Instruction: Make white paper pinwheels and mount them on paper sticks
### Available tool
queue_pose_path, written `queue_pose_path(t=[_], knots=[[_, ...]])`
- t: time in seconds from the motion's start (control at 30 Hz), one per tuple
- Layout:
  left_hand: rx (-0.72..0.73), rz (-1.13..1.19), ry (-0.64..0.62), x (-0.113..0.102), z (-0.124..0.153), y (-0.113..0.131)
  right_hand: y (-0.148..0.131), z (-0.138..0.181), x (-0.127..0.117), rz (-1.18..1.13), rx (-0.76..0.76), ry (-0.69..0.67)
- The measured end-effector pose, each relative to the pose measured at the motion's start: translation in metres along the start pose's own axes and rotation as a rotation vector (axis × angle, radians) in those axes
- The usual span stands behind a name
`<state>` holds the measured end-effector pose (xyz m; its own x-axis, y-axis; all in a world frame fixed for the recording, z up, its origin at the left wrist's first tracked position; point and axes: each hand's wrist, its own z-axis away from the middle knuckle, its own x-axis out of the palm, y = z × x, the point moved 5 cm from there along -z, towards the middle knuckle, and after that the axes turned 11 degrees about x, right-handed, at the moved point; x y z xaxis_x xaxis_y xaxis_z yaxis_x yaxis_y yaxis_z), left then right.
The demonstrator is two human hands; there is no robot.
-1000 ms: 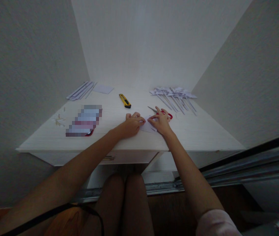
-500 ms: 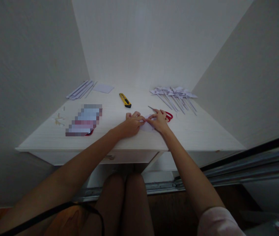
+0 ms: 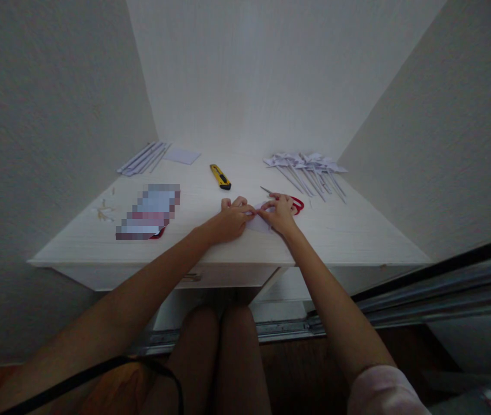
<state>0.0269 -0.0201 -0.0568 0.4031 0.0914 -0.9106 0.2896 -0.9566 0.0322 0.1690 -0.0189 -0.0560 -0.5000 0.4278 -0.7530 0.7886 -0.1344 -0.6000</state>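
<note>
Head view: thin white sticks (image 3: 144, 159) lay rear left, presumably set apart from your work. Your left hand (image 3: 232, 222) pinched the white paper (image 3: 258, 225) on the desk (image 3: 193, 202), seemingly steadying it; your right hand (image 3: 282, 214), fingers likewise pinching, partly covered the scissors (image 3: 299, 204).

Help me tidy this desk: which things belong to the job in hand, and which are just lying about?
Likely the job: paper, held by left hand and right hand; scissors; cutter; sticks; paper shapes; sheet.
Probably just lying about: scraps; blurred object.
</note>
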Motion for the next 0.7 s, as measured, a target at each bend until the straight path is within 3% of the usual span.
queue_pose_path(t=[0.13, 0.3, 0.37, 0.6, 0.7], knots=[[-0.002, 0.014, 0.009, 0.001, 0.0, -0.001, -0.001, 0.001, -0.005, 0.031, 0.004, 0.045], [-0.017, 0.028, 0.003, 0.001, -0.002, -0.001, 0.01, 0.008, -0.034, 0.022, 0.166, 0.376], [-0.027, 0.028, 0.005, 0.001, -0.002, -0.002, 0.013, 0.012, -0.039, 0.053, 0.2, 0.433], [-0.017, 0.034, 0.022, 0.002, -0.001, -0.002, 0.012, 0.01, -0.022, 0.079, 0.121, 0.272], [-0.009, 0.033, 0.021, 0.001, -0.001, -0.001, 0.015, 0.008, -0.02, 0.015, 0.088, 0.278]])
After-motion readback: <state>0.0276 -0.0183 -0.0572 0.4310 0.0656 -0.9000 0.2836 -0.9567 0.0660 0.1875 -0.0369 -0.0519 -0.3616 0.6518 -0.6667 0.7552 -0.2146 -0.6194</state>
